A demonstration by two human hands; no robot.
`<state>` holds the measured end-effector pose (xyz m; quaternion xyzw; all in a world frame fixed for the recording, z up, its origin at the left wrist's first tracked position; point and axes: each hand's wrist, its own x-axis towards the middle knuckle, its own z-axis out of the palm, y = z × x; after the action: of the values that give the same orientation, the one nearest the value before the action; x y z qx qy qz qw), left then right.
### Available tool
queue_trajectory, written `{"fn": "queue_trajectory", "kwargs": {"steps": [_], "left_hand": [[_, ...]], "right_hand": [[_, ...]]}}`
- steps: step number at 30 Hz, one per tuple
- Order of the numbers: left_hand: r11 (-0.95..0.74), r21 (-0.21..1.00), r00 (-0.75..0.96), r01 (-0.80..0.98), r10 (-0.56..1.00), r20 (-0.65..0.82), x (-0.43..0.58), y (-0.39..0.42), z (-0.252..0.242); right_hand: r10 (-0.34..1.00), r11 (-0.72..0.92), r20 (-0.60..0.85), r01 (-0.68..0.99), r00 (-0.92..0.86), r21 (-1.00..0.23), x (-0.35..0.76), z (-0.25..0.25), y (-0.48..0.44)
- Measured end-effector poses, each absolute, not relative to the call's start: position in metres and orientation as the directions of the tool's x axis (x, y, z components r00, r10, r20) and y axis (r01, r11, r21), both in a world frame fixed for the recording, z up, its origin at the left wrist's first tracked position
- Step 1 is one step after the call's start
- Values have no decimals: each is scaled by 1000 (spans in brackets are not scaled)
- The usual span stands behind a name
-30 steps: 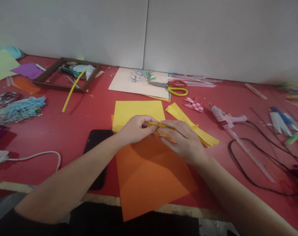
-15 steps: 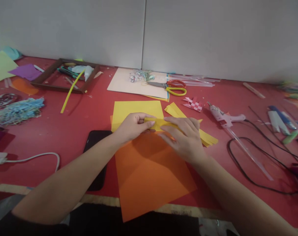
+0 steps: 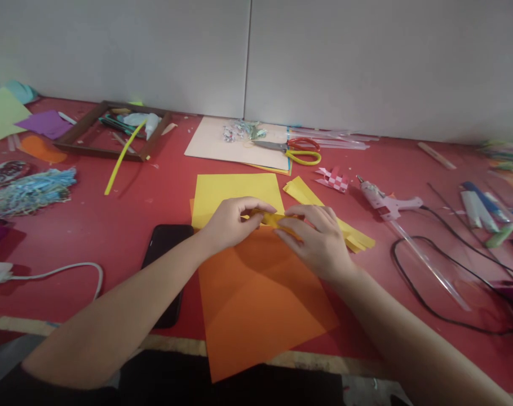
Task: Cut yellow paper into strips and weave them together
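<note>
A small folded yellow paper strip [image 3: 272, 219] is held between both hands above an orange sheet [image 3: 265, 299]. My left hand [image 3: 233, 223] pinches its left end with thumb and fingers. On the right end, my right hand [image 3: 318, 234] has its fingers closed, covering much of the strip. Behind the hands lies a yellow sheet [image 3: 237, 189], partly under my left hand. More yellow strips [image 3: 305, 192] lie diagonally behind and to the right of my right hand.
A black phone [image 3: 167, 242] lies under my left forearm. Scissors [image 3: 303, 151] rest on pale sheets [image 3: 214, 144]. A pink glue gun [image 3: 387, 204] with a black cable is at right, near a pink woven paper fish [image 3: 335, 179]. A brown frame [image 3: 100, 149] stands back left.
Both hands have drawn slightly closer together, and the fingers of my left hand have shifted right over the yellow strip. Less of the strip shows now.
</note>
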<state>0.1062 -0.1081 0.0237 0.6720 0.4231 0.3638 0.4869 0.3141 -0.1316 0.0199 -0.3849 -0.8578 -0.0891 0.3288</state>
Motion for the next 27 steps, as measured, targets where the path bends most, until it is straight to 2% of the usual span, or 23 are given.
{"fn": "queue_trajectory", "kwargs": {"steps": [4, 7, 11, 17, 21, 27], "left_hand": [[-243, 953, 355, 183, 920, 166, 107, -108, 23], [-153, 980, 323, 130, 940, 104, 107, -107, 24], [-5, 997, 293, 83, 956, -19, 108, -107, 29], [76, 995, 395, 58, 914, -93, 110, -106, 30], [-6, 992, 452, 128, 891, -53, 109, -108, 26], [-340, 896, 522, 284, 839, 153, 107, -114, 34]], "right_hand": [[636, 678, 628, 714, -448, -177, 313, 18, -132], [645, 680, 626, 703, -437, -209, 313, 19, -132], [630, 684, 632, 707, -451, -178, 314, 21, -131], [625, 714, 616, 670, -479, -202, 312, 18, -131], [653, 701, 595, 671, -469, -241, 312, 18, -131], [658, 696, 586, 680, -473, -233, 313, 16, -131]]}}
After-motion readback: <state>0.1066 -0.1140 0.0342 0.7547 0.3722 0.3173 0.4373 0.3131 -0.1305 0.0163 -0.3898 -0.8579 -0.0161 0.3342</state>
